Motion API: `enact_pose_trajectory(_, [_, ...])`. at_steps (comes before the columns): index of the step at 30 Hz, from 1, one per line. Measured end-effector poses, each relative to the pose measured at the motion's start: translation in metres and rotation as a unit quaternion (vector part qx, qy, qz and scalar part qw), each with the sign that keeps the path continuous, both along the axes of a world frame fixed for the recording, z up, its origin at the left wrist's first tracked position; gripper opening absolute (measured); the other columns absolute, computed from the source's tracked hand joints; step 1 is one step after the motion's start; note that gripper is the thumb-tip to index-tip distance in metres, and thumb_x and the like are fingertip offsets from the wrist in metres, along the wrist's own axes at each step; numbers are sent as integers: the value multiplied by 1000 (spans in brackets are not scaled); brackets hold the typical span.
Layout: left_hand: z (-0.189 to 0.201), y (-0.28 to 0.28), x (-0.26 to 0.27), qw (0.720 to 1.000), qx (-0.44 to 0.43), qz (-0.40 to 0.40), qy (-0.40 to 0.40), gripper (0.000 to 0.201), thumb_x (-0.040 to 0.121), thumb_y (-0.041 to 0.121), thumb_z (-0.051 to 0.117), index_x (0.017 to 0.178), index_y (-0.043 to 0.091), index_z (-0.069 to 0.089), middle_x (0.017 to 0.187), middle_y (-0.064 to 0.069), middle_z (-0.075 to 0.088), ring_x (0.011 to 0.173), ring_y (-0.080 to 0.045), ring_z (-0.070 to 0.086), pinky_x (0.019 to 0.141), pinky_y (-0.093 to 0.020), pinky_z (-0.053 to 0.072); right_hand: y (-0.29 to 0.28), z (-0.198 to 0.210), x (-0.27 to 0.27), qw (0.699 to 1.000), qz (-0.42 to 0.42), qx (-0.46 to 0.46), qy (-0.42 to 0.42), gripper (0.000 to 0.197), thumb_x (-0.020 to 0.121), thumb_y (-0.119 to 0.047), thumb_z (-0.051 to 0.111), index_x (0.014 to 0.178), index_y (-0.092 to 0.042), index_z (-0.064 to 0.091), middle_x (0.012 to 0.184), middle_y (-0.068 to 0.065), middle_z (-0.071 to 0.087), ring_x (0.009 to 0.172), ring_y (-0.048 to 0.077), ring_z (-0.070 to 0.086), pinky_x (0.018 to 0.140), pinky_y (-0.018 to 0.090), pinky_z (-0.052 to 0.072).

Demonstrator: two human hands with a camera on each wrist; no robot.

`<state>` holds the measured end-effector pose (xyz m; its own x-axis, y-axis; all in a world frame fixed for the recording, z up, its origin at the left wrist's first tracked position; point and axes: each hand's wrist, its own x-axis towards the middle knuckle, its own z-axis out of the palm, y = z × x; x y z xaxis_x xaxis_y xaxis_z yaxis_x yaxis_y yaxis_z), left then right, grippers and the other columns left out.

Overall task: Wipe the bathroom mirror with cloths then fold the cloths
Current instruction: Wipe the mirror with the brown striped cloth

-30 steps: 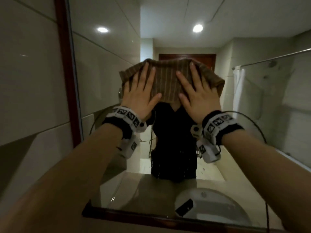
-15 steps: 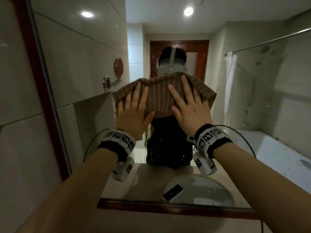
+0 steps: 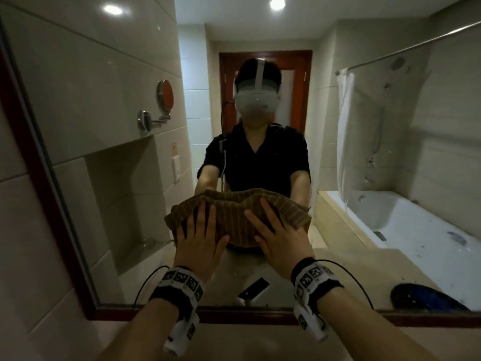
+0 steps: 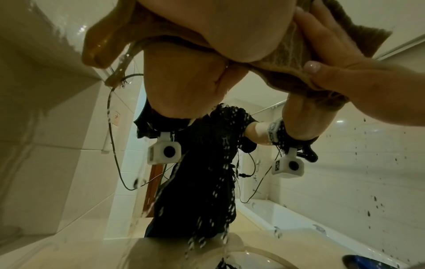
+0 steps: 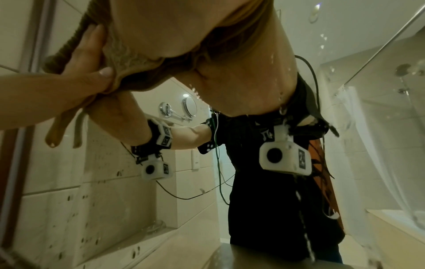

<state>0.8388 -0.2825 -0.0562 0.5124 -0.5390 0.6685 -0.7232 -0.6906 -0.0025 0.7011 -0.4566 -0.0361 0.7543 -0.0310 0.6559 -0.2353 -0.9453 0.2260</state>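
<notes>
A brown ribbed cloth [image 3: 234,217] is spread flat against the bathroom mirror [image 3: 117,126], low on the glass. My left hand [image 3: 201,230] presses its left part with straight, spread fingers. My right hand [image 3: 273,227] presses the right part the same way. In the left wrist view my left palm [image 4: 230,27] lies on the cloth [image 4: 282,54], with the right hand's fingers [image 4: 333,54] beside it. The right wrist view shows my right palm [image 5: 184,27] on the cloth [image 5: 128,54] and the left hand [image 5: 87,60] next to it.
The mirror's dark red frame [image 3: 234,312] runs just below my wrists and up the left side. Water drops and streaks [image 4: 207,200] cling to the glass below the cloth. A dark blue object [image 3: 426,298] is reflected at the lower right. A bathtub [image 3: 416,230] is reflected behind me.
Both hands have slid the cloth straight down the mirror, from the height of my reflected head to below the reflected chest. The head view has tilted down with them.
</notes>
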Motion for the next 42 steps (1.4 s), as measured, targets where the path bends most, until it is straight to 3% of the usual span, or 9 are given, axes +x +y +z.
enact_pose_trajectory(6, [57, -23, -10, 992, 28, -70, -104, 68, 95, 54, 25, 148, 11, 22, 152, -12, 20, 132, -36, 28, 103, -56, 20, -23, 26, -7, 998, 16, -49, 40, 71, 96, -40, 39, 154, -36, -1, 161, 4, -12, 148, 31, 7, 110, 59, 26])
enact_pose_trajectory(12, [166, -77, -43, 982, -17, -53, -182, 73, 94, 55, 30, 152, 15, 13, 159, -10, 11, 141, -31, 20, 106, -52, 21, -63, 133, -35, 994, -27, -57, -90, 68, 95, -41, 41, 153, -36, 5, 162, 7, -2, 144, 33, 17, 114, 52, 20])
enact_pose_trajectory(16, [199, -109, -66, 980, -43, -34, -189, 74, 96, 57, 25, 153, 14, 7, 160, -9, 5, 144, -31, 15, 109, -51, 19, -84, 172, -47, 989, -52, -65, -126, 65, 97, -42, 34, 154, -34, 3, 162, 8, -5, 147, 29, 11, 116, 45, 11])
enact_pose_trajectory(24, [184, -118, -77, 983, -54, -25, -171, 74, 95, 55, 27, 153, 13, 8, 160, -11, 5, 143, -33, 15, 109, -52, 21, -86, 146, -47, 983, -48, -47, -170, 62, 99, -40, 36, 155, -32, 10, 162, 9, 2, 146, 31, 16, 115, 46, 17])
enact_pose_trajectory(28, [123, -127, -87, 985, -17, -60, -159, 72, 94, 51, 30, 151, 11, 12, 157, -12, 14, 138, -32, 20, 105, -51, 21, -100, 88, -57, 991, -19, -31, -130, 63, 98, -39, 35, 154, -32, 8, 162, 11, 1, 147, 33, 12, 117, 47, 13])
enact_pose_trajectory(31, [64, -129, -98, 987, 32, -78, -138, 69, 93, 49, 32, 150, 13, 17, 154, -9, 17, 136, -30, 25, 106, -50, 16, -113, 30, -70, 996, -25, -18, -86, 62, 97, -39, 34, 153, -32, 10, 161, 10, 5, 144, 33, 18, 113, 51, 25])
enact_pose_trajectory(33, [41, -132, -102, 988, 50, -79, -121, 68, 93, 49, 32, 150, 14, 18, 154, -7, 18, 137, -29, 25, 108, -50, 14, -119, 7, -80, 997, -27, -26, -68, 60, 95, -39, 34, 152, -30, 18, 160, 10, 10, 141, 32, 22, 112, 52, 25])
enact_pose_trajectory(40, [41, -136, -105, 989, 53, -66, -119, 69, 94, 49, 32, 149, 12, 15, 154, -11, 17, 142, -30, 11, 109, -55, 13, -125, 3, -89, 998, 0, -30, -57, 59, 96, -40, 36, 153, -31, 21, 161, 7, 10, 141, 31, 25, 114, 47, 14])
enact_pose_trajectory(42, [44, -138, -106, 988, 69, -60, -122, 69, 93, 50, 32, 149, 11, 17, 154, -11, 17, 143, -30, 10, 110, -55, 13, -131, 8, -91, 998, 15, -34, -49, 61, 97, -40, 38, 153, -33, 16, 162, 5, 7, 142, 29, 26, 113, 50, 19])
